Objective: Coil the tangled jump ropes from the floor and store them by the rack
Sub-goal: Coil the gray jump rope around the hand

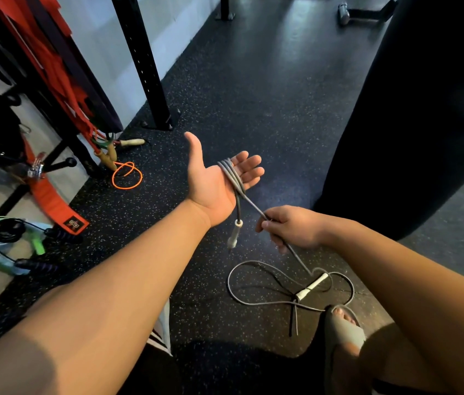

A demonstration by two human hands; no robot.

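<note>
While grey rubber jump rope point(232, 178) wraps my open-fingered left hand point(213, 183), my right hand point(290, 228) pinches it; floor loops vanish behind my grey sandal point(339, 332).

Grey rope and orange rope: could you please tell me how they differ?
The grey rope is partly wound round the left hand and pinched by the right hand; the orange rope lies untouched beside the rack. Grey has pale handles, orange tan ones. Both have cord on the floor.
</note>
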